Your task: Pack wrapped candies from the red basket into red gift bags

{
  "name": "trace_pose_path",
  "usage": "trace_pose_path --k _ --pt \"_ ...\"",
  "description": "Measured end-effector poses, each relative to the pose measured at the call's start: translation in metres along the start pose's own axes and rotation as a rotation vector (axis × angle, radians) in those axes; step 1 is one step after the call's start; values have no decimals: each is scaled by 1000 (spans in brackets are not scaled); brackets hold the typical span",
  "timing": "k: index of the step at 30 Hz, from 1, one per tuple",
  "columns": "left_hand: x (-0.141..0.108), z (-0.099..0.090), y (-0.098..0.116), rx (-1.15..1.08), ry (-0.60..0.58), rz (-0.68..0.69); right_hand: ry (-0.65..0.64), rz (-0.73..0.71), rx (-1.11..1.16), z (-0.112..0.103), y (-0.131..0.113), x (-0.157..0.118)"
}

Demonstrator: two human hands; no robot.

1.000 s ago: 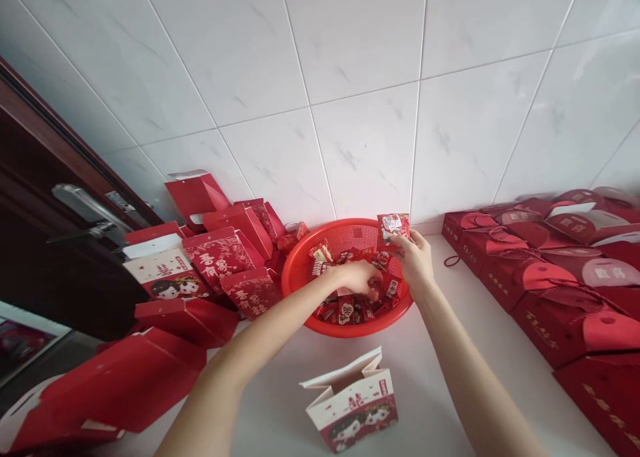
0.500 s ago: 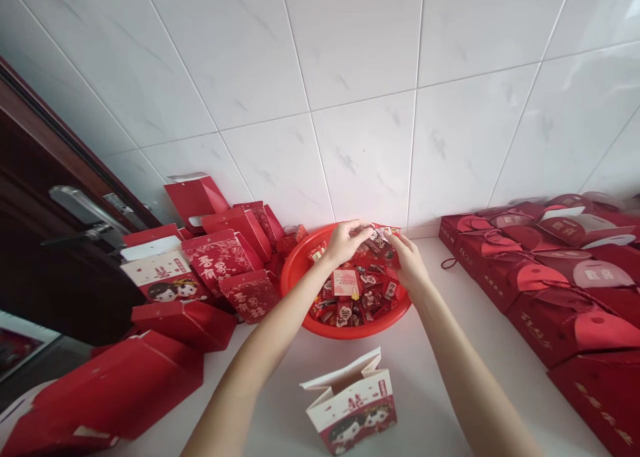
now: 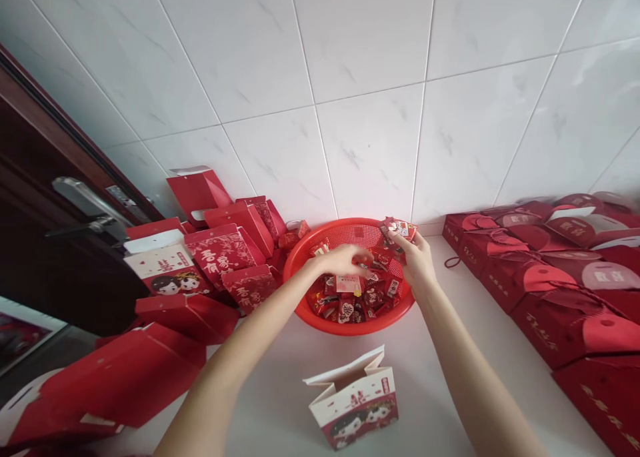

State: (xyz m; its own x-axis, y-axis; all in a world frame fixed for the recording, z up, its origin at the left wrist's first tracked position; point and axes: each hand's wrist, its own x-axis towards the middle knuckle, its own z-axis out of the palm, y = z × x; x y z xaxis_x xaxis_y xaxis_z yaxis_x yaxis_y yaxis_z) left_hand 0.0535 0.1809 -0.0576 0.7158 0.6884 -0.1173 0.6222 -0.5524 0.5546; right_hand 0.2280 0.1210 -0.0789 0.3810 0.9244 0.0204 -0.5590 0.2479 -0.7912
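In the head view a red plastic basket point(image 3: 301, 310) holds wrapped candies point(image 3: 347, 310) and a small pink packet point(image 3: 346, 283). My left hand point(image 3: 343, 261) is over the basket's middle, fingers curved and thumb apart, close to the candies; nothing shows between them. At the basket's right rim, my right hand point(image 3: 419, 262) pinches several wrapped candies point(image 3: 397, 229) in red and dark wrappers. An upright paper gift box point(image 3: 357, 403), cream and red with cartoon faces, stands with its top open between my forearms.
Several red and cream gift boxes point(image 3: 220, 250) crowd the left side. Rows of closed red boxes point(image 3: 555, 317) line the right. A tiled wall point(image 3: 370, 150) rises behind the basket, and a dark door with a metal handle point(image 3: 85, 200) is at the left.
My hands, close together over the back of the basket before, have parted. The left has moved down toward the candies; the right keeps the wrapped candies at the right rim.
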Motion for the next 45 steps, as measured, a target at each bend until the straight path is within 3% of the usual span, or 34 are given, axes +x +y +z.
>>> trace_pose_path --k 2,3,11,21,24,34,40,45 --pt "-3 3 -3 233 -165 -91 -7 -5 -3 0 0 -1" --pt "-4 4 -4 313 -174 -141 -6 -5 -5 0 -1 -1" --pt "-6 -9 -12 487 232 -367 17 12 2 2 -3 -4" --pt "-1 -16 -26 450 446 -606 27 17 -8 3 -4 -4" --pt "2 -16 -27 406 406 -571 40 17 3 3 -5 -4" --pt "29 -3 -19 308 155 -182 48 -5 7 2 -2 -1" --pt "63 19 -12 316 25 -143 63 -17 17 1 0 -1" --pt "68 28 -9 301 -46 -151 52 -19 17 1 -1 -2"
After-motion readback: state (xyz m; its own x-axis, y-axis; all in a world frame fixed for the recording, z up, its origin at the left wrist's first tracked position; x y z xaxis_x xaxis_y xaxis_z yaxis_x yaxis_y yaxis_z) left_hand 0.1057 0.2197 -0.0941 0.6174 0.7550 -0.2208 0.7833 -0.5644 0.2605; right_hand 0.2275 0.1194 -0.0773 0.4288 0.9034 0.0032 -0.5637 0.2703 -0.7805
